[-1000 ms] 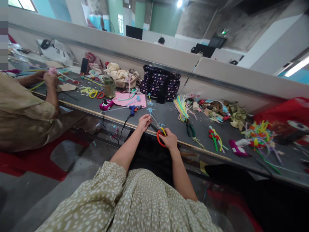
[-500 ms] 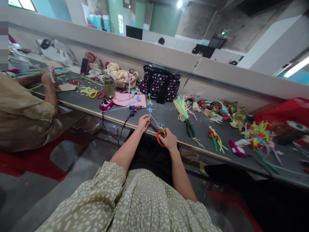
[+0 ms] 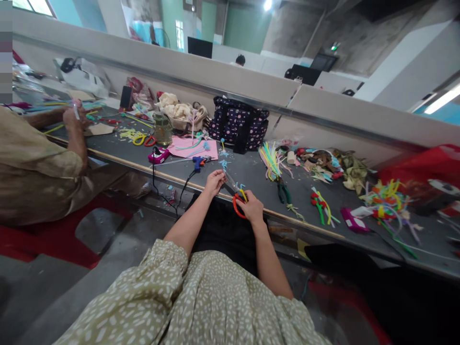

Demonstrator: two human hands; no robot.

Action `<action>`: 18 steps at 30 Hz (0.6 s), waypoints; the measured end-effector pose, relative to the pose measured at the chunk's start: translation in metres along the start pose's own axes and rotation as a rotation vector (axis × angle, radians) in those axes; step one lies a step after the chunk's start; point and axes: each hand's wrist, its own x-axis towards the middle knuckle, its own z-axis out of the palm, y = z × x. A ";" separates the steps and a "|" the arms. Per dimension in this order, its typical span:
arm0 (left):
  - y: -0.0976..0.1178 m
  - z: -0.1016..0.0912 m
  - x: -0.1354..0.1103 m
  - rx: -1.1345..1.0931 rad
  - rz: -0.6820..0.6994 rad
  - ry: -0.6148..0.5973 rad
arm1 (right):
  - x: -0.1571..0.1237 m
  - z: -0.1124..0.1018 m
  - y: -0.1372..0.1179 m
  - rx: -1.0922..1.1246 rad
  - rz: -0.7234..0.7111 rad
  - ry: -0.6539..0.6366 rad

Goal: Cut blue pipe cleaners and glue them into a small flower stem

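Note:
My right hand [image 3: 251,209] is closed on the red and yellow handles of a pair of scissors [image 3: 237,200], held over the near edge of the grey worktable [image 3: 251,175]. The blades point up and left toward my left hand [image 3: 214,182], whose fingers pinch a small thin piece I cannot make out, right at the blade tips. Small light-blue scraps [image 3: 224,164] lie on the table just beyond my hands.
A dotted dark bag [image 3: 237,123], a pink sheet [image 3: 192,148], a blue glue gun [image 3: 200,163] with a cord, green pliers [image 3: 283,192] and bundles of coloured pipe cleaners [image 3: 271,160] lie on the table. A co-worker [image 3: 39,158] sits at the left, hands on the table. A red bag [image 3: 427,170] is at the right.
My hands and scissors stay almost still. The co-worker's hands at the left have shifted slightly with a small pink-white piece.

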 end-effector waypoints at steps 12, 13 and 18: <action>0.001 0.001 0.000 0.006 -0.004 0.008 | 0.004 0.001 0.003 0.007 0.000 -0.013; 0.001 0.001 0.000 0.006 -0.006 0.009 | 0.004 0.001 0.003 0.009 -0.003 -0.013; 0.003 0.002 -0.002 0.001 -0.010 0.015 | 0.004 0.001 0.002 -0.001 0.049 0.005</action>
